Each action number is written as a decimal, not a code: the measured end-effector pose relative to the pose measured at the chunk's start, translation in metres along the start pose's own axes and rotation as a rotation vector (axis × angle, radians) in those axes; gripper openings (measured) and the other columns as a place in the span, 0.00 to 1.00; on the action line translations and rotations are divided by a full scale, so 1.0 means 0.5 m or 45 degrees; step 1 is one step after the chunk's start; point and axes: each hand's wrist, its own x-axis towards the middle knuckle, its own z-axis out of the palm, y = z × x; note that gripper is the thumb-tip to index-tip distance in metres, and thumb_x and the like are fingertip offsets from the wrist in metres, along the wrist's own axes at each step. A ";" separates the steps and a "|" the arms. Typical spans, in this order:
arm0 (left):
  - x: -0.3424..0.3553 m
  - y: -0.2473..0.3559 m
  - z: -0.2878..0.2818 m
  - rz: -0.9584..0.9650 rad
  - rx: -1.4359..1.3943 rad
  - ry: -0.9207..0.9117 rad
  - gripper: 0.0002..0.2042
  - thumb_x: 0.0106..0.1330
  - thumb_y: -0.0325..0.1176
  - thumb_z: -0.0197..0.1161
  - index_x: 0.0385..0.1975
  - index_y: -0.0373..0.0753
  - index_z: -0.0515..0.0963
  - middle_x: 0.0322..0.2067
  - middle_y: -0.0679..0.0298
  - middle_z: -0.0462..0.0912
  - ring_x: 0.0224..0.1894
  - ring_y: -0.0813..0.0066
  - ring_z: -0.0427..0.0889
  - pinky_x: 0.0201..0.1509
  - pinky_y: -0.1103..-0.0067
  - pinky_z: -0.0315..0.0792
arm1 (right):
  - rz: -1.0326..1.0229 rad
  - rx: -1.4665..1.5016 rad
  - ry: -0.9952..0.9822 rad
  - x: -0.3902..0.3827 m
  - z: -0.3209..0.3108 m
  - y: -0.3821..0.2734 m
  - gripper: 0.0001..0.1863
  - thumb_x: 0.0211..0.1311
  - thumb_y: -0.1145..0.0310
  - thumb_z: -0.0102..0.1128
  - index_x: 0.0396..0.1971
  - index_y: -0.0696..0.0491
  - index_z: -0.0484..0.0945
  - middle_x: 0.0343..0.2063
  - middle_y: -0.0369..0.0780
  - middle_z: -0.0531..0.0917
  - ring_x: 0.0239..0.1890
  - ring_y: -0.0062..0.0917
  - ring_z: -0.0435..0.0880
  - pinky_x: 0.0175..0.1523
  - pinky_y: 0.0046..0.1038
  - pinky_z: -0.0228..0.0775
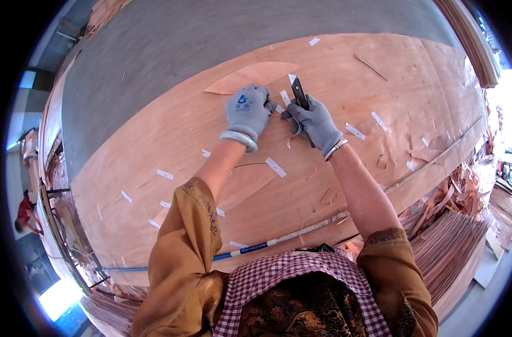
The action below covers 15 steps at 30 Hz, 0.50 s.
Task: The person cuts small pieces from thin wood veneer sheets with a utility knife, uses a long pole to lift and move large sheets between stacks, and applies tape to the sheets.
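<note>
In a grey work glove, my right hand is closed round a utility knife with a black handle, its blade pointing away from me. My left hand, gloved the same way, rests just left of it with its fingers curled in; what they hold, if anything, is hidden. Between the two hands a short white tape strip shows close to the fingertips. Another tape strip lies just beyond. Both hands are over a broad reddish wood veneer sheet. Past my left hand lies a loose pointed veneer piece.
Several white tape strips are scattered over the sheet. A long blue-and-white rod crosses its near side. Stacked veneer and torn scraps stand at the right. Grey surface stretches beyond the sheet. Another person is at the far left.
</note>
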 end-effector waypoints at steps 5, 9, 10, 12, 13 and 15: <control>0.003 0.021 0.011 -0.273 -0.095 -0.040 0.07 0.55 0.36 0.61 0.27 0.41 0.76 0.33 0.59 0.78 0.40 0.60 0.77 0.39 0.67 0.71 | -0.026 0.039 0.009 -0.004 -0.002 0.007 0.06 0.60 0.73 0.53 0.36 0.58 0.69 0.27 0.40 0.81 0.18 0.18 0.76 0.22 0.20 0.68; -0.014 0.028 -0.006 -0.025 -0.078 0.026 0.06 0.57 0.34 0.59 0.30 0.41 0.75 0.33 0.59 0.77 0.37 0.58 0.77 0.40 0.67 0.69 | 0.011 0.118 -0.021 -0.022 -0.044 -0.032 0.10 0.58 0.72 0.55 0.39 0.56 0.70 0.27 0.39 0.81 0.20 0.17 0.77 0.21 0.17 0.64; -0.019 0.035 -0.022 0.033 -0.104 0.057 0.06 0.57 0.33 0.58 0.32 0.40 0.76 0.35 0.58 0.77 0.38 0.58 0.77 0.41 0.68 0.69 | -0.017 0.138 0.049 -0.021 -0.056 -0.042 0.09 0.59 0.72 0.54 0.40 0.55 0.70 0.27 0.39 0.81 0.19 0.16 0.77 0.19 0.15 0.60; -0.019 0.032 -0.031 0.217 -0.056 0.215 0.08 0.58 0.32 0.58 0.35 0.40 0.77 0.38 0.58 0.78 0.41 0.58 0.76 0.43 0.69 0.69 | -0.033 -0.041 0.069 -0.006 -0.098 -0.063 0.09 0.60 0.71 0.54 0.40 0.55 0.70 0.26 0.39 0.81 0.18 0.15 0.76 0.18 0.14 0.58; -0.006 0.022 -0.026 0.347 0.018 0.346 0.09 0.58 0.31 0.57 0.37 0.40 0.77 0.40 0.58 0.78 0.42 0.59 0.76 0.45 0.69 0.69 | -0.057 -0.112 0.068 0.004 -0.111 -0.078 0.09 0.61 0.70 0.54 0.40 0.55 0.71 0.25 0.38 0.81 0.17 0.14 0.75 0.17 0.14 0.58; 0.020 0.011 -0.011 0.496 0.124 0.441 0.11 0.57 0.31 0.57 0.40 0.39 0.77 0.43 0.58 0.77 0.45 0.58 0.75 0.48 0.70 0.69 | -0.085 -0.275 0.057 0.030 -0.113 -0.099 0.08 0.62 0.69 0.54 0.39 0.55 0.72 0.24 0.38 0.81 0.17 0.14 0.74 0.18 0.14 0.57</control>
